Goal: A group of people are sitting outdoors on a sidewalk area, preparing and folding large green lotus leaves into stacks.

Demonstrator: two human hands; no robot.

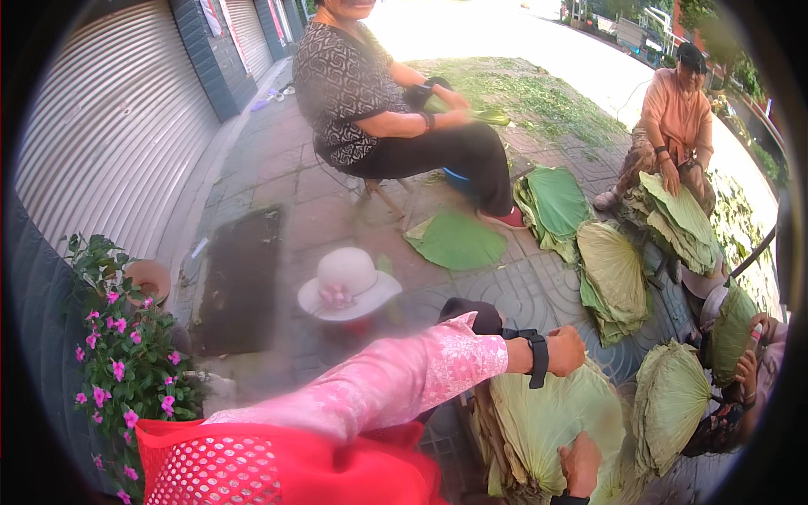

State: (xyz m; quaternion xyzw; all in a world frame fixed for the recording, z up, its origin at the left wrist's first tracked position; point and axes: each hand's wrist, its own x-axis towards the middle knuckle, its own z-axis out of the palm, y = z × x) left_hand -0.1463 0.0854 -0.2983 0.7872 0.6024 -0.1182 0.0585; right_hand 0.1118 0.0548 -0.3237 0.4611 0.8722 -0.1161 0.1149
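Observation:
In front of me lies a thick stack of large pale-green lotus leaves (549, 423), folded in half, with brown, dry edges on its left side. My left hand (566, 350), a black strap around its wrist, reaches out of a pink floral sleeve to the stack's upper edge. Its fingers are curled, and whether they pinch a leaf edge is hidden. Lower down, my right hand (581, 464) rests against the top leaf with its thumb raised. Its other fingers are mostly out of sight, so its grip cannot be made out.
More leaf stacks (670, 404), (612, 271) lie to the right. A white hat (350, 284) stands ahead, near a single green leaf (456, 241). One person (353, 95) sits on a stool; others (675, 120), (751, 360) sit to the right. Pink flowers (120, 372) grow at left.

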